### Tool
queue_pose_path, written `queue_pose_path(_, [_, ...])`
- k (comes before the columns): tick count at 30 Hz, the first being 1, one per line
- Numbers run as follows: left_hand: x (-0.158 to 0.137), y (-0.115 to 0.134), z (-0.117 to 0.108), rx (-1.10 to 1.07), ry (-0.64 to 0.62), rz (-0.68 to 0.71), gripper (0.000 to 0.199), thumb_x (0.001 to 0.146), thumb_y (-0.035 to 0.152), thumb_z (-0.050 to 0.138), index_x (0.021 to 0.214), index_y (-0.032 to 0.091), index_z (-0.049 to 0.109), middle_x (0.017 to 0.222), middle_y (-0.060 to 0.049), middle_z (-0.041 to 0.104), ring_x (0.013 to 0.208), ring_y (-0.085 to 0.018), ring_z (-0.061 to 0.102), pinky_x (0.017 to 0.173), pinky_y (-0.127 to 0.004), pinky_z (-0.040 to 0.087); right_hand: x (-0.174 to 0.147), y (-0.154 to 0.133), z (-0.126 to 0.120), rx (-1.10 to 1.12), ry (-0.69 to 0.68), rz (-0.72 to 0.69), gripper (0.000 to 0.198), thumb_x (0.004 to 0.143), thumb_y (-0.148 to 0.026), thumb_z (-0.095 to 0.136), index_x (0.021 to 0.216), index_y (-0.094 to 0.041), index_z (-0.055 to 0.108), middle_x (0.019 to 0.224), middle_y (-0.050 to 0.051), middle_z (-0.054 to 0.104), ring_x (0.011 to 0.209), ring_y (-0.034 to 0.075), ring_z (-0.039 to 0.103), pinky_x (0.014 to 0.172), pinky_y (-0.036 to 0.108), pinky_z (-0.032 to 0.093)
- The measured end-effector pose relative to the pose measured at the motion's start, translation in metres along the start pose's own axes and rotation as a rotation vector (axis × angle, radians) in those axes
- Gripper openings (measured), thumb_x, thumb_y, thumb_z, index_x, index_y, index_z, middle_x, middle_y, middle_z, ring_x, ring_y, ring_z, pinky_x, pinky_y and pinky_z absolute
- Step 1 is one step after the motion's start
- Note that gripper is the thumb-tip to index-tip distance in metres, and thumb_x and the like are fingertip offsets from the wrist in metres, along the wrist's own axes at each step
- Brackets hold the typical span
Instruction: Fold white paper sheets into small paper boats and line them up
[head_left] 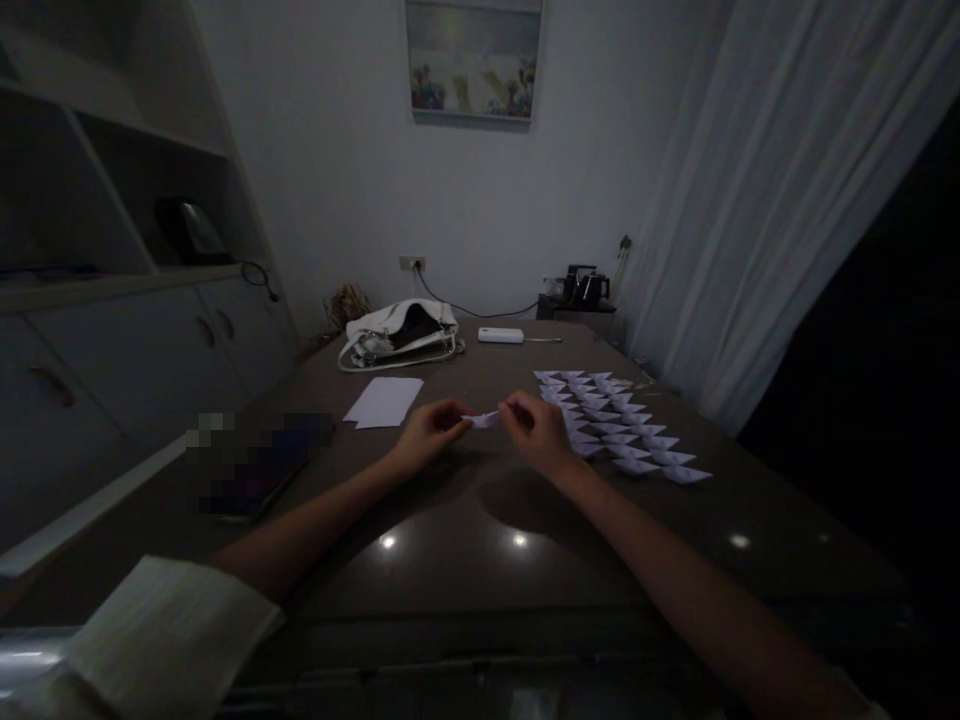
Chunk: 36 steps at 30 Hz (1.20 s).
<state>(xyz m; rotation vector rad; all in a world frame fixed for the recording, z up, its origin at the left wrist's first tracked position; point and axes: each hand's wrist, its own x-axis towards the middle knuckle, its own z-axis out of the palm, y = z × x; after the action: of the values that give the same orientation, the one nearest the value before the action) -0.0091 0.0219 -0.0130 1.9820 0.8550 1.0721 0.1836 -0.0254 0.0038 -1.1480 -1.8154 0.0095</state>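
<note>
A small white paper boat [482, 420] is held up between my two hands over the middle of the dark table. My left hand [433, 432] pinches its left end between thumb and fingers. On the other side, my right hand [537, 430] grips the right tip with closed fingertips. Several folded paper boats [618, 438] stand in rows to the right of my right hand. Beyond my left hand lies a stack of white paper sheets [385, 401], its edges slightly uneven.
A white handbag [403, 330] lies at the far left of the table [450, 580]. To its right is a white power bank [501, 336] with a short cable. A blurred-out flat object [262, 465] lies at left. Curtains [720, 200] hang along the right side.
</note>
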Motion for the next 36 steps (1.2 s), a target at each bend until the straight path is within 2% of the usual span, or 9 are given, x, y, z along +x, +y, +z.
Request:
queue_pose_path(4, [-0.003, 0.005, 0.007, -0.053, -0.093, -0.023, 0.028, 0.071, 0.034, 0.067, 0.089, 0.013, 0.065, 0.082, -0.006, 0.067, 0.075, -0.018, 0.061, 0.068, -0.025, 0.045, -0.018, -0.032, 0.004, 0.024, -0.158, -0.438, 0.022, 0.088, -0.025, 0.044, 0.074, -0.018, 0.06, 0.063, 0.002, 0.06, 0.059, 0.012, 0.054, 0.059, 0.024, 0.038])
queue_pose_path(6, [-0.007, 0.011, 0.012, 0.058, -0.157, 0.028, 0.025, 0.075, 0.034, 0.064, 0.089, 0.013, 0.066, 0.078, -0.005, 0.067, 0.072, -0.017, 0.06, 0.066, -0.024, 0.045, -0.027, -0.047, 0.009, 0.009, -0.193, -0.644, 0.025, 0.089, -0.025, 0.043, 0.074, -0.018, 0.061, 0.065, 0.003, 0.062, 0.063, 0.013, 0.056, 0.062, 0.025, 0.04])
queue_pose_path(8, [-0.011, 0.017, 0.019, 0.153, -0.205, 0.082, 0.024, 0.08, 0.033, 0.058, 0.091, 0.014, 0.065, 0.076, -0.003, 0.066, 0.07, -0.016, 0.059, 0.065, -0.024, 0.045, -0.034, -0.06, 0.013, -0.006, -0.191, -0.905, 0.031, 0.091, -0.029, 0.041, 0.07, -0.018, 0.062, 0.06, 0.001, 0.061, 0.058, 0.012, 0.054, 0.057, 0.025, 0.039])
queue_pose_path(11, [-0.012, 0.025, 0.035, 0.231, -0.287, 0.132, 0.02, 0.081, 0.03, 0.055, 0.089, 0.014, 0.065, 0.078, -0.001, 0.066, 0.071, -0.013, 0.059, 0.066, -0.023, 0.045, -0.039, -0.07, 0.011, -0.039, -0.129, -1.068, 0.032, 0.092, -0.03, 0.043, 0.07, -0.018, 0.063, 0.058, -0.002, 0.059, 0.056, 0.01, 0.053, 0.053, 0.023, 0.037])
queue_pose_path(15, [-0.003, 0.033, 0.063, 0.252, -0.434, 0.154, 0.018, 0.081, 0.026, 0.054, 0.089, 0.015, 0.065, 0.075, 0.0, 0.065, 0.067, -0.012, 0.058, 0.062, -0.022, 0.045, -0.038, -0.071, 0.005, -0.017, -0.054, -1.099, 0.031, 0.092, -0.029, 0.044, 0.072, -0.019, 0.065, 0.059, -0.003, 0.059, 0.057, 0.009, 0.054, 0.055, 0.022, 0.04])
queue_pose_path(19, [0.009, 0.038, 0.091, 0.305, -0.424, 0.256, 0.017, 0.082, 0.023, 0.05, 0.088, 0.015, 0.064, 0.076, -0.003, 0.066, 0.066, -0.013, 0.057, 0.061, -0.023, 0.044, -0.037, -0.068, 0.005, -0.001, -0.026, -1.1, 0.032, 0.092, -0.029, 0.042, 0.073, -0.021, 0.066, 0.062, -0.004, 0.062, 0.06, 0.009, 0.055, 0.056, 0.022, 0.043])
queue_pose_path(22, [0.014, 0.038, 0.105, 0.333, -0.41, 0.293, 0.018, 0.084, 0.022, 0.048, 0.09, 0.016, 0.064, 0.078, -0.003, 0.066, 0.065, -0.013, 0.057, 0.06, -0.022, 0.043, -0.037, -0.065, 0.004, -0.055, -0.113, -1.101, 0.034, 0.093, -0.03, 0.039, 0.075, -0.022, 0.066, 0.068, -0.003, 0.063, 0.066, 0.009, 0.057, 0.062, 0.022, 0.044])
queue_pose_path(25, [0.017, 0.035, 0.111, 0.361, -0.419, 0.306, 0.016, 0.082, 0.019, 0.049, 0.088, 0.014, 0.063, 0.077, -0.003, 0.065, 0.065, -0.012, 0.057, 0.059, -0.021, 0.042, -0.038, -0.064, 0.002, -0.103, -0.174, -1.086, 0.031, 0.092, -0.03, 0.041, 0.077, -0.023, 0.066, 0.073, -0.003, 0.065, 0.073, 0.01, 0.058, 0.066, 0.023, 0.045])
queue_pose_path(36, [0.032, 0.041, 0.119, 0.406, -0.418, 0.374, 0.015, 0.081, 0.016, 0.052, 0.089, 0.014, 0.064, 0.084, -0.005, 0.064, 0.071, -0.012, 0.058, 0.063, -0.021, 0.043, -0.042, -0.066, 0.002, -0.06, -0.166, -1.054, 0.022, 0.086, -0.035, 0.052, 0.077, -0.023, 0.068, 0.076, -0.002, 0.067, 0.077, 0.011, 0.059, 0.066, 0.023, 0.045])
